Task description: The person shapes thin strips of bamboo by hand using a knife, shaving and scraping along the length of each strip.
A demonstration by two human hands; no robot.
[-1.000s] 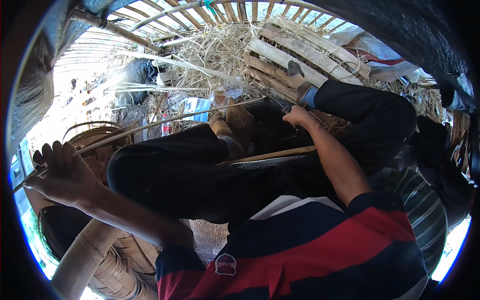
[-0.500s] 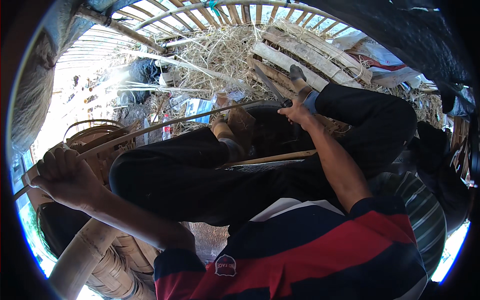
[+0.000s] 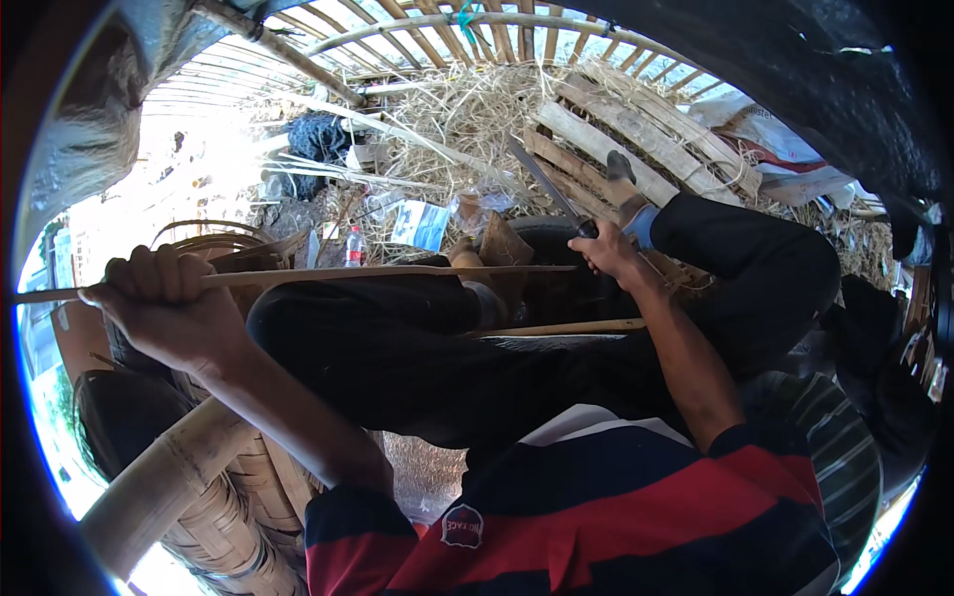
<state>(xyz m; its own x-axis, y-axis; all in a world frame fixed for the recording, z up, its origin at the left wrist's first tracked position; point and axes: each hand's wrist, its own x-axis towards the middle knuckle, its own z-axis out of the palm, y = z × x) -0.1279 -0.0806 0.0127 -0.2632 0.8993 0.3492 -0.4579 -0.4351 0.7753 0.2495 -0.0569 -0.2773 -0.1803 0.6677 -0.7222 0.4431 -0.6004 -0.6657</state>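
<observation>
My left hand (image 3: pixel 164 303) is closed round a long thin bamboo strip (image 3: pixel 388 272), which runs nearly level across my lap above my left thigh. The strip's far tip ends just left of my right hand (image 3: pixel 614 256). That hand grips the black handle of a knife (image 3: pixel 545 181). Its long narrow blade points away from me and slightly left, apart from the strip. Below the strip's tip, a second bamboo piece (image 3: pixel 566 329) lies across between my legs, over a dark round container (image 3: pixel 542 230) whose inside is in shadow.
Split bamboo slats (image 3: pixel 606 139) lie beyond my right foot (image 3: pixel 621 179). Straw and shavings (image 3: pixel 467 114) cover the ground ahead. A bottle with a red label (image 3: pixel 355 245) stands past my left knee. Thick bamboo poles (image 3: pixel 164 477) are at lower left.
The strip has swung from a slant to nearly level, its tip coming nearer me and toward my right hand. My left hand has moved up and right. The knife keeps about the same pose.
</observation>
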